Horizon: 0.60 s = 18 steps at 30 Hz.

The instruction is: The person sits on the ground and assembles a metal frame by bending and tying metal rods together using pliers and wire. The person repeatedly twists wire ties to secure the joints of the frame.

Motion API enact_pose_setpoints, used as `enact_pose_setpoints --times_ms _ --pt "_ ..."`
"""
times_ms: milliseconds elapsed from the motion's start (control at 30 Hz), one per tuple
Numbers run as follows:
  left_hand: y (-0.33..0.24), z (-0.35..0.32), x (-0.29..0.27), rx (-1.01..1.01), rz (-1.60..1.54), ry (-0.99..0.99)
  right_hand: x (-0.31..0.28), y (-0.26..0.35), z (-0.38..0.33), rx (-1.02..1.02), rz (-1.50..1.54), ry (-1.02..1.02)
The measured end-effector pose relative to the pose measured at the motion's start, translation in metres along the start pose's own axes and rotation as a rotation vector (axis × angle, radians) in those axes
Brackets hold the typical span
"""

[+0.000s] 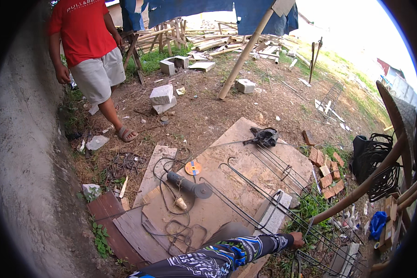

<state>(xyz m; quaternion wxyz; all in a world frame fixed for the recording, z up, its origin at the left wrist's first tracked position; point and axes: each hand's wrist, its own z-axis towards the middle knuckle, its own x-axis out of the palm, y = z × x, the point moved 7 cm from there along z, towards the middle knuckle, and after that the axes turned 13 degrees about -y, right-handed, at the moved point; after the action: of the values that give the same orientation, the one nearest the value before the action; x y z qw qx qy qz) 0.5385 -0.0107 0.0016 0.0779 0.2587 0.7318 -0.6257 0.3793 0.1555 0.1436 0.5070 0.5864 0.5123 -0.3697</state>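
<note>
My left forearm, in a patterned long sleeve, reaches across from the lower edge to the right. At its end my left hand (297, 240) is closed at the long thin steel rebar (264, 191); the fingers are small in view. These bars run from the board down to the lower right, some with hooked ends, and are joined by bent stirrups (286, 173). A pale concrete block (277, 211) lies under them. To the left an angle grinder (186, 184) with a dark disc rests on the board (236, 153). My right hand is out of view.
A person in a red shirt (85, 30) stands at the far left, beside a grey wall (23, 139). A grinder cord (178, 224) and an orange disc (193, 167) lie nearby. Bricks (326, 171), a slanting pole (356, 199) and hanging dark stirrups (377, 164) stand right.
</note>
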Motion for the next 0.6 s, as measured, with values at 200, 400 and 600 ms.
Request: enact_pose_setpoints --times_ms 200,400,600 --pt "-0.012 -0.017 -0.015 0.049 0.092 -0.003 -0.001 0.012 -0.021 -0.413 -0.387 -0.181" --pt "-0.006 -0.012 -0.018 0.025 0.074 0.01 -0.06 0.056 -0.015 -0.452 -0.393 -0.478" --pt "-0.018 -0.017 -0.029 -0.049 0.024 0.072 0.01 0.0 -0.001 0.226 0.512 0.175"
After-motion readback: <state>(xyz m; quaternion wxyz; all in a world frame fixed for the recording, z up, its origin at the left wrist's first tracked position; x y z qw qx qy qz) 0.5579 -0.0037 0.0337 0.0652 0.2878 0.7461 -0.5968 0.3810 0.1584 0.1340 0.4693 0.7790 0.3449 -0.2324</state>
